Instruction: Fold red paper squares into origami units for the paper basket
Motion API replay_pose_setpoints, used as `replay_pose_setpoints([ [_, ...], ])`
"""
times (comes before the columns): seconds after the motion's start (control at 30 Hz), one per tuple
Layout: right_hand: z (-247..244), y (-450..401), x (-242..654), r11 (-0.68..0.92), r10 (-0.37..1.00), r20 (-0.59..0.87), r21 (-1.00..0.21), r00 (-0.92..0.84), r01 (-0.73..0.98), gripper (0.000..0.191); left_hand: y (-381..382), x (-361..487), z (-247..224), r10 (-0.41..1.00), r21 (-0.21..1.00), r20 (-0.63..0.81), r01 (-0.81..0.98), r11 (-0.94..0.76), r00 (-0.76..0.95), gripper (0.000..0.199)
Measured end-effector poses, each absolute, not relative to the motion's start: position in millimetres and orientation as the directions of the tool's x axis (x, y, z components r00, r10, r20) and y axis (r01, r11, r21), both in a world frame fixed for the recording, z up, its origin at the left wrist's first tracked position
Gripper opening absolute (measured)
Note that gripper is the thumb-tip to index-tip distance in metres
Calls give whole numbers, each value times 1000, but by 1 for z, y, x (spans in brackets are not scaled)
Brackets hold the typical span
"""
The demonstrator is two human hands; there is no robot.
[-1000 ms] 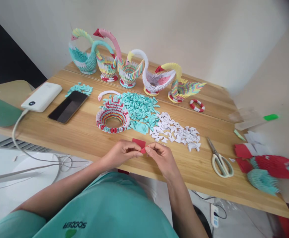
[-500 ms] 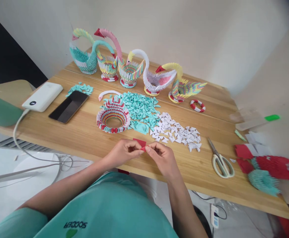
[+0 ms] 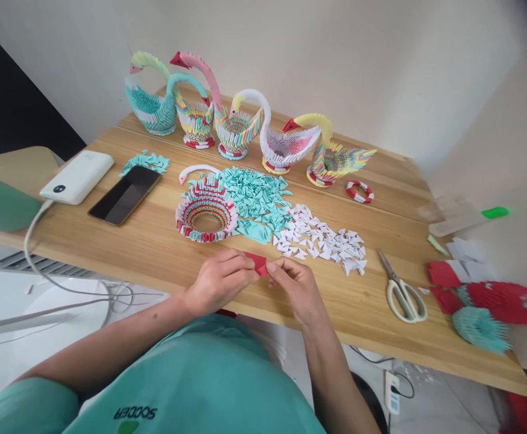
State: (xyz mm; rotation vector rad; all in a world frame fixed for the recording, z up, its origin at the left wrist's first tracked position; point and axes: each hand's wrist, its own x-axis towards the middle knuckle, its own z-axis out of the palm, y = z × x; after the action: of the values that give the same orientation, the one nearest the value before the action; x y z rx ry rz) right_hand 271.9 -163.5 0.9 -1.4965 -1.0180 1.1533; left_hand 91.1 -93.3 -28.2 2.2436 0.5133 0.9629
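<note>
A small piece of red paper (image 3: 257, 263) with a folded lower edge is held between both hands near the front edge of the table. My left hand (image 3: 222, 278) grips its left side, fingers closed over it and covering part of it. With thumb and fingertips, my right hand (image 3: 294, 282) pinches the right corner. Just beyond the hands stands a round paper basket (image 3: 207, 211) of red, white and teal folded pieces. Beside it lie a heap of teal folded pieces (image 3: 257, 193) and a spread of white folded pieces (image 3: 320, 238).
Several paper swans (image 3: 286, 147) line the back. Scissors (image 3: 403, 292) and red and teal paper parts (image 3: 498, 304) lie on the right, a red-and-white ring (image 3: 360, 192) behind them. A phone (image 3: 125, 194) and a white power bank (image 3: 78, 176) with a cable are on the left.
My left hand has turned over the red paper, its fingers now covering the left side. My right hand keeps its pinch at the right corner, having shifted slightly.
</note>
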Motion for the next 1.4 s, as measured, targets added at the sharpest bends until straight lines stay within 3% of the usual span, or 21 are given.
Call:
replay_pose_setpoints([
  [0.27,-1,-164,267,-207,968,-210,-978,138,-36,28,-87,89,-29,466,562,522,122,-818,714,23],
  [0.43,0,-165,267,-219,968,-216,-976,123,8,29,-87,90,-25,304,341,734,57,-938,607,14],
  [0.5,3,-166,266,-211,972,-204,-976,118,50,31,-88,90,-23,273,310,778,31,-950,566,9],
  [0.6,7,-168,264,-164,984,-151,-977,98,138,30,-92,89,-21,323,373,761,27,-927,562,5],
  [0.7,8,-170,262,-73,995,-52,-961,85,268,26,-98,89,-21,480,562,662,42,-826,575,7],
  [0.8,8,-171,258,45,994,84,-895,68,444,24,-105,89,-21,706,818,410,109,-564,578,12],
  [0.9,7,-171,256,118,986,164,-826,36,551,23,-108,91,-20,818,953,113,170,-249,564,11],
  [1.07,5,-168,263,19,999,37,-870,28,492,28,-105,94,-22,801,990,-84,138,3,592,23],
  [1.23,-4,-165,275,-71,997,-72,-943,10,324,31,-100,97,-24,818,993,-121,61,106,562,24],
  [1.4,-9,-165,269,-97,991,-61,-939,116,330,20,-100,101,-26,815,995,-100,36,97,571,23],
])
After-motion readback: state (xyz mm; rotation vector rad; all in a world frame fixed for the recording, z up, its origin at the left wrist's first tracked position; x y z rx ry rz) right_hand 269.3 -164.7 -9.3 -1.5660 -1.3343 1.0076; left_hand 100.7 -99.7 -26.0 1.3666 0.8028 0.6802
